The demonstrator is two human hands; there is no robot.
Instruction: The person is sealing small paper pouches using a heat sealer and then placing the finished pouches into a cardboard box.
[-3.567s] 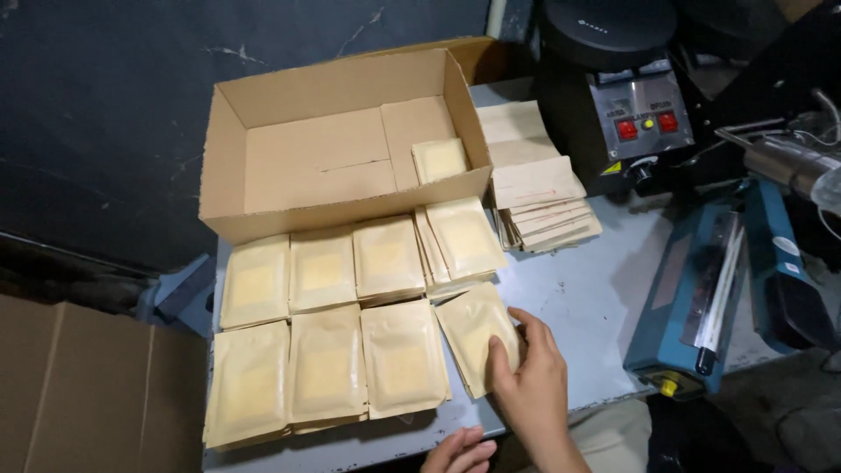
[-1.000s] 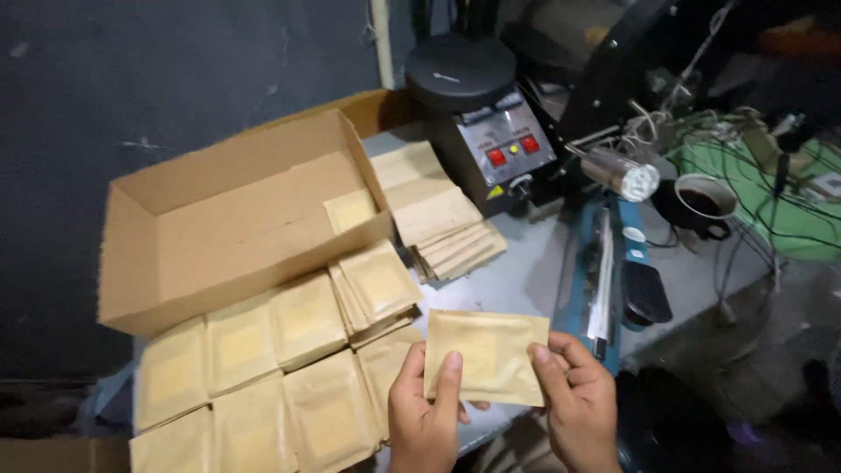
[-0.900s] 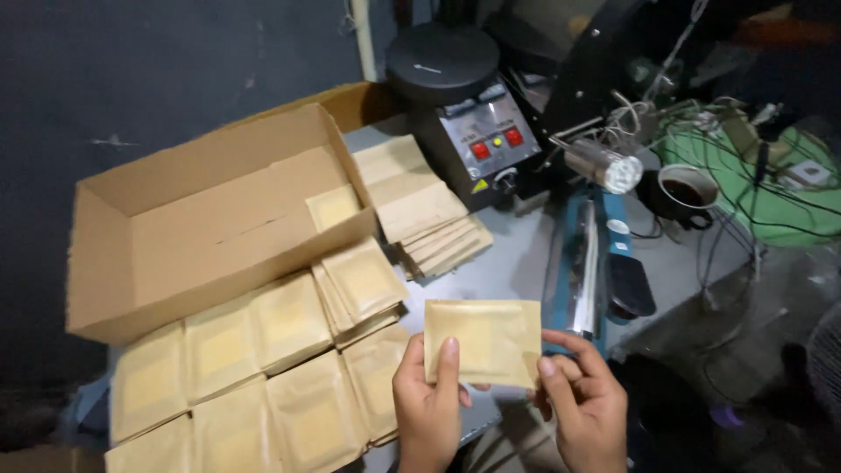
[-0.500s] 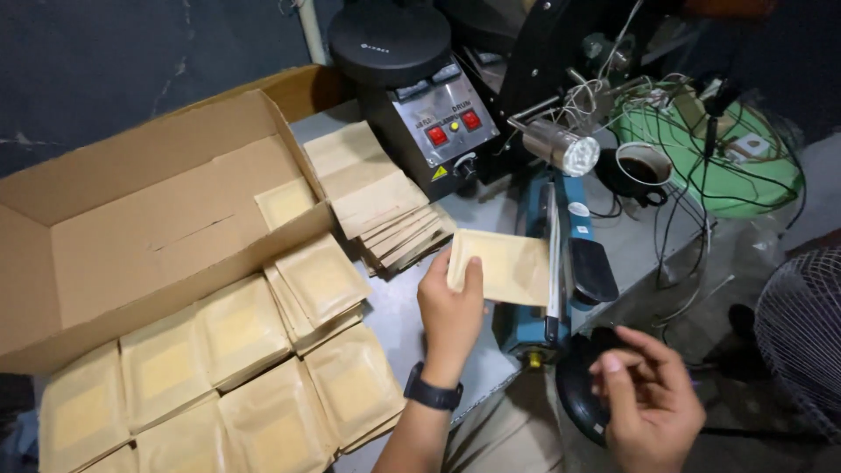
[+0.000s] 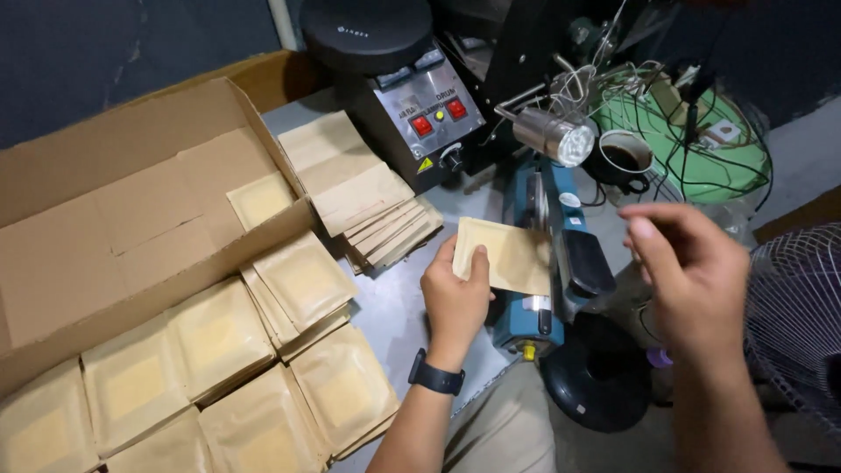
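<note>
While the left hand [image 5: 455, 293] pinches the kraft paper pouch [image 5: 508, 256] by its left edge, thumb on top, the pouch's long axis runs out rightward and lies across the blue heat sealer [image 5: 547, 254]. So the right hand [image 5: 688, 280] sits well right of it, empty, fingers loosely curled and half open, hovering in the air. Pouch looks flat, tan, slightly crinkled, and unfilled as far as I can tell.
</note>
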